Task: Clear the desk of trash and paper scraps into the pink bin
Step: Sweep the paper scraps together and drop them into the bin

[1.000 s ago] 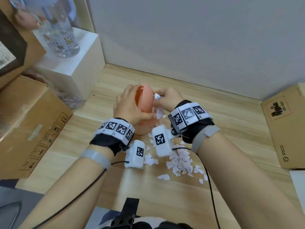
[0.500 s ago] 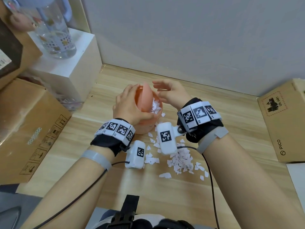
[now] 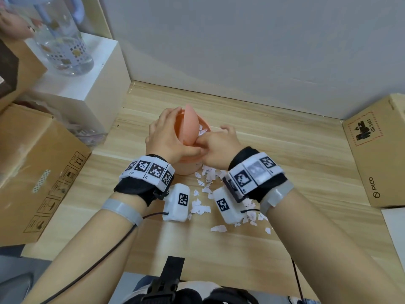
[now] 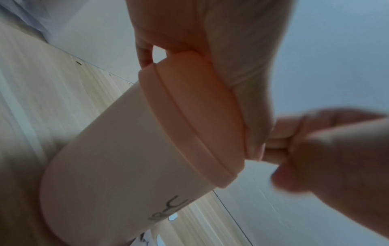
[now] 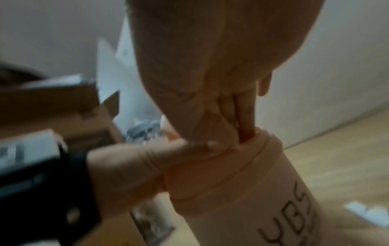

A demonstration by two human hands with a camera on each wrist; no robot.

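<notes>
The pink bin (image 3: 190, 165) stood on the wooden worktop (image 3: 295, 150) near the back wall, its swing lid (image 3: 191, 126) tipped up on edge so the mouth lay open. The left hand (image 3: 168, 137) was curled round the rim and lid, holding the flap up, with the thumb on the near side of the collar. The right hand (image 3: 215, 148) was at the opening with its fingers bunched and pushed down just inside the rim; whether they pinched any paper could not be told, since both wrist views were blurred there.

A few white bits showed inside the mouth of the bin, so some scraps had gone in. Much was left, by the look of it: a loose scatter of paper scraps (image 3: 202, 208) lay on the worktop just in front of the bin and between the two wrists, trailing off under the right forearm, with one larger scrap (image 3: 218, 228) lying apart nearer the person. No other trash was clear on the worktop. I would judge the job well short of done, with several more handfuls to gather.
</notes>
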